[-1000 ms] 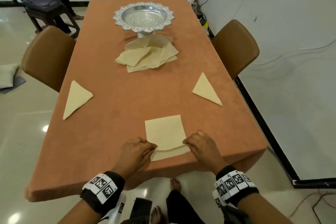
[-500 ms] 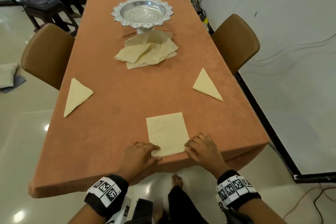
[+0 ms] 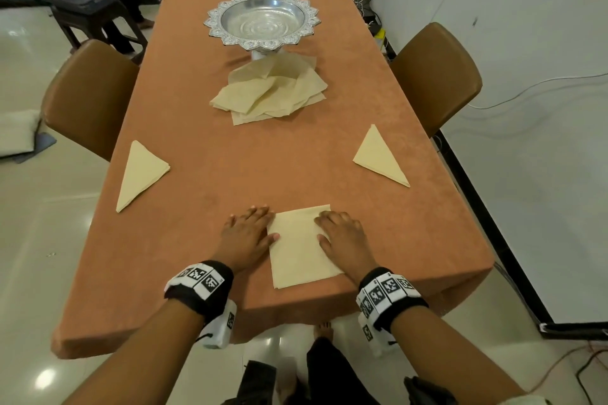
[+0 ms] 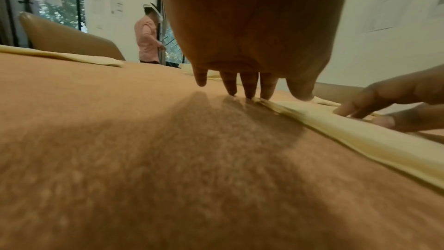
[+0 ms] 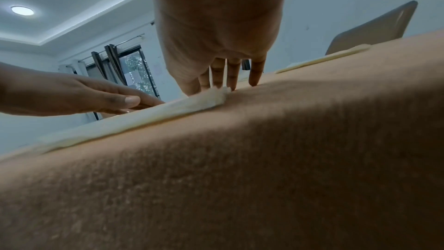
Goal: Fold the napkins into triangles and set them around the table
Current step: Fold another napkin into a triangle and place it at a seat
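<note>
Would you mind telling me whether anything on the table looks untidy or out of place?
Only the pile of unfolded napkins by the silver bowl: it lies rumpled and fanned out. The two folded triangles look neat.

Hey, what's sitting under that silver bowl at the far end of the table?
The silver bowl stands on a short pedestal on the orange tablecloth. A loose pile of unfolded napkins reaches up to its base. The bowl's rim hides whether any napkin is tucked underneath.
</note>
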A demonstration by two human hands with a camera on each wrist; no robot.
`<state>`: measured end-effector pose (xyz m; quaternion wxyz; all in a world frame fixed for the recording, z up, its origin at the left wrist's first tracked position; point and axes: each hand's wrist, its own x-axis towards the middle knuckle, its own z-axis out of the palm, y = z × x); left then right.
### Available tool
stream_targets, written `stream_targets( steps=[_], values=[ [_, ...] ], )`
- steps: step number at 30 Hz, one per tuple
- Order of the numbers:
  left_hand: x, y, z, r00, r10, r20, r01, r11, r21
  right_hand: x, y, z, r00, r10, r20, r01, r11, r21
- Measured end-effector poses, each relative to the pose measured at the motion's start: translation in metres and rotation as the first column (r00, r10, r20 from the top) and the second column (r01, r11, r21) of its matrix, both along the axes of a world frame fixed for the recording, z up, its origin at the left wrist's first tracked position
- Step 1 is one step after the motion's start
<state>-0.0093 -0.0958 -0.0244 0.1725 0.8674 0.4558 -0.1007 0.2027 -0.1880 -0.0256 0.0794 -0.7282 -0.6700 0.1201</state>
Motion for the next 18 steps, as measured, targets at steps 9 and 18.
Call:
stream_targets(
  steps=[9,18],
  values=[
    [-0.009,-0.029,0.000,0.965,0.133,0.227,-0.149,0.987,0.055,0.008,0.008,-0.001,0.988,-0.121,-0.098,0.125,0.992,0.034],
    [0.016,-0.010,0.003,0.995,-0.002,-0.102,-0.003,0.999,-0.044,0.011,0.022,-0.004,0.999,-0.024,0.044,0.026,0.999,-0.031]
  ],
)
